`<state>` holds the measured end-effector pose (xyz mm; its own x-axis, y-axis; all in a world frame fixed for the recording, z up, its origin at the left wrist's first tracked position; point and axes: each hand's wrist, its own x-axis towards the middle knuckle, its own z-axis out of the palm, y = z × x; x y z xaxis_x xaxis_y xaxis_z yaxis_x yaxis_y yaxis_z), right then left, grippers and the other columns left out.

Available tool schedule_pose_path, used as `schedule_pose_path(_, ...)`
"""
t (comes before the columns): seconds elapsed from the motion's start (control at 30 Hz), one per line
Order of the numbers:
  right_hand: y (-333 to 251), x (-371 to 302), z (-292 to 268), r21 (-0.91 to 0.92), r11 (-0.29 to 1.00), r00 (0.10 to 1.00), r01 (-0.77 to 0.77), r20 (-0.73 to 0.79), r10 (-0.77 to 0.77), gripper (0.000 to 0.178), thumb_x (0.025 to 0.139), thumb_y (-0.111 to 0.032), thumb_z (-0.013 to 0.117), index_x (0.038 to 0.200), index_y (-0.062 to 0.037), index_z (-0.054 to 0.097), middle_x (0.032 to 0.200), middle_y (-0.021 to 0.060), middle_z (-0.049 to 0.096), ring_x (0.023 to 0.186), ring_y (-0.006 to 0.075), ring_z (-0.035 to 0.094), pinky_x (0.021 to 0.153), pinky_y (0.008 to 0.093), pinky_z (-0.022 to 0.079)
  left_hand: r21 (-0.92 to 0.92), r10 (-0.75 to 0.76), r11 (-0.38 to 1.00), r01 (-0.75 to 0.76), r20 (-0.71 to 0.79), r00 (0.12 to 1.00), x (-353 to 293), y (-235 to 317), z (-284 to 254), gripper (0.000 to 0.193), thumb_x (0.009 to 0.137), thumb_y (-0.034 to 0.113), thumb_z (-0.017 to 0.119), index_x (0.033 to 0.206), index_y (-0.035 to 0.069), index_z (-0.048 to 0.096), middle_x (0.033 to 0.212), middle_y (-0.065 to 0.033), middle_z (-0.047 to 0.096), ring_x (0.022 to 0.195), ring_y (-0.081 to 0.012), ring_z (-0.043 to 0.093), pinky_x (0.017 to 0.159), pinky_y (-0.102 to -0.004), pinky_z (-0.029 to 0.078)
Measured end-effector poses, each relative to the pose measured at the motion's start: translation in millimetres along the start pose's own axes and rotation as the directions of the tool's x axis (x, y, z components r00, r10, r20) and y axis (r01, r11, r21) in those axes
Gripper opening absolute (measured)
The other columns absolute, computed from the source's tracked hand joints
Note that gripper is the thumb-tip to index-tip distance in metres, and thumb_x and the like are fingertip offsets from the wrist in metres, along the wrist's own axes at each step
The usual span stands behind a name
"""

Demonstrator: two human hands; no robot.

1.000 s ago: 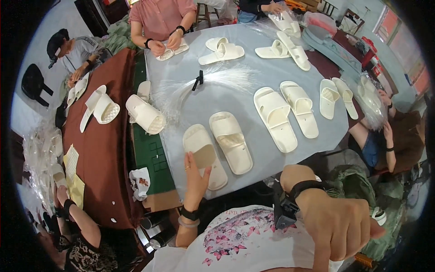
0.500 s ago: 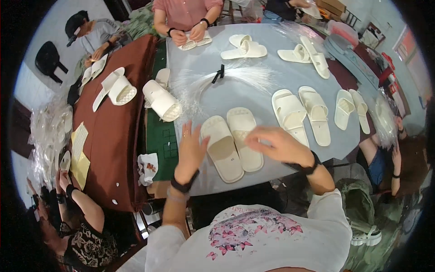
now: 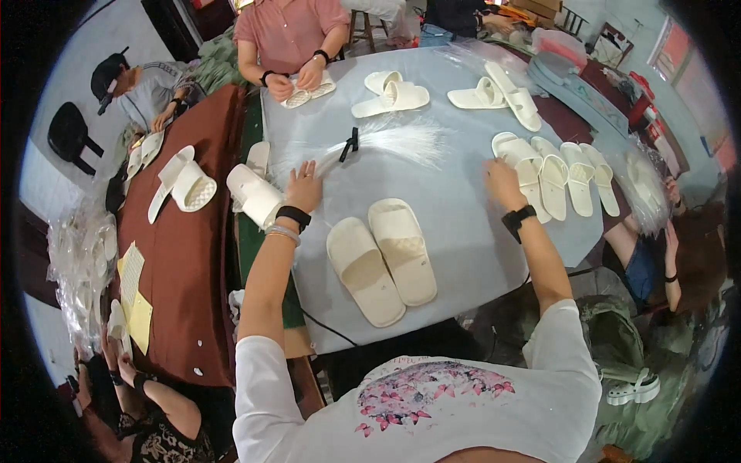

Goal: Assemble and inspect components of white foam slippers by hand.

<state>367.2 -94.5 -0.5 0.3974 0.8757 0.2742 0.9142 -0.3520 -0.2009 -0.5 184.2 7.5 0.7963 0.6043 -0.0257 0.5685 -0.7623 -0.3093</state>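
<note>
Two cream slippers, a left one (image 3: 367, 270) and a right one (image 3: 403, 251), lie side by side on the grey-covered table in front of me. My left hand (image 3: 304, 190) is open with fingers spread, beside another cream slipper (image 3: 256, 194) at the table's left edge, just below a bundle of clear plastic strands (image 3: 401, 147) bound with a black tie. At the right, my right hand (image 3: 503, 185) rests against the nearest slipper (image 3: 527, 174) of a row of several cream slippers (image 3: 580, 181). Its fingers look loosely bent and hold nothing visible.
Across the table (image 3: 455, 201) a person in a pink shirt (image 3: 289, 35) handles slippers. More slipper pairs (image 3: 392, 96) lie along the far side. To the left stands a brown-covered table (image 3: 189, 262) with slippers and yellow paper (image 3: 139, 320). Other people sit around.
Both hands have moved apart and away from the central pair. The pair at right has shifted right, closer to the outer pair, with my right hand now beside it.
</note>
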Motion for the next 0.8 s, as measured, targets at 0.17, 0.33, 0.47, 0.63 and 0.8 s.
schedule_pose_path(0.17, -42.2, 48.7, 8.6, 0.235, 0.972, 0.995, 0.009, -0.103, 0.016, 0.022, 0.075, -0.019, 0.06, 0.095, -0.0086, 0.062, 0.098, 0.0162, 0.059, 0.089, 0.0295, 0.058, 0.075, 0.0396, 0.046, -0.092, 0.162, 0.982, -0.163, -0.015, 0.987, 35.9, 10.7, -14.3, 0.037, 0.077, 0.018, 0.06, 0.112, 0.01, 0.053, 0.137, -0.0167, 0.029, 0.126, -0.0339, 0.029, 0.098, -0.0462, 0.033)
schedule_pose_path(0.33, -53.5, 84.3, 26.5, -0.006, 0.983, 0.982, -0.186, 0.035, 0.186, 0.014, 0.076, -0.018, 0.056, 0.081, -0.0083, 0.064, 0.086, 0.0143, 0.061, 0.081, 0.0317, 0.059, 0.068, 0.0413, 0.047, -0.183, 0.03, 0.979, -0.089, -0.307, 0.951, 51.8, 41.9, -29.8, 0.036, 0.08, 0.007, 0.047, 0.115, 0.015, 0.05, 0.134, -0.0156, 0.034, 0.124, -0.0346, 0.033, 0.09, -0.0504, 0.037)
schedule_pose_path(0.47, -48.7, 86.3, 41.3, 0.008, 0.995, 0.993, -0.097, -0.071, 0.097, 0.013, 0.076, -0.009, 0.048, 0.074, -0.0045, 0.06, 0.084, 0.0171, 0.061, 0.074, 0.0319, 0.06, 0.067, 0.039, 0.049, -0.256, -0.072, 0.961, 0.102, 0.124, 0.99, 46.3, 34.3, -21.6, 0.05, 0.08, 0.02, 0.055, 0.128, 0.022, 0.038, 0.142, -0.0141, 0.02, 0.127, -0.0388, 0.024, 0.095, -0.054, 0.033)
schedule_pose_path(0.63, 4.9, 98.1, 43.4, -0.132, 0.959, 0.927, -0.253, -0.318, 0.201, 0.013, 0.078, -0.011, 0.047, 0.085, -0.0031, 0.056, 0.085, 0.0127, 0.058, 0.078, 0.0298, 0.059, 0.068, 0.0385, 0.049, -0.299, -0.068, 0.95, 0.094, 0.095, 0.993, 40.5, 16.1, 7.9, 0.048, 0.084, 0.023, 0.046, 0.13, 0.019, 0.035, 0.144, -0.011, 0.015, 0.129, -0.0345, 0.022, 0.097, -0.0527, 0.031)
schedule_pose_path(0.8, 120.5, 82.2, 7.0, -0.069, 0.902, 0.766, -0.426, -0.559, 0.318, 0.019, 0.08, -0.015, 0.047, 0.084, 0.0013, 0.057, 0.082, 0.0197, 0.059, 0.072, 0.0354, 0.059, 0.066, 0.041, 0.047, -0.244, -0.091, 0.965, 0.101, 0.053, 0.994, 51.2, 25.1, 13.1, 0.047, 0.086, 0.027, 0.04, 0.131, 0.016, 0.034, 0.145, -0.0078, 0.015, 0.13, -0.0312, 0.022, 0.098, -0.0525, 0.029)
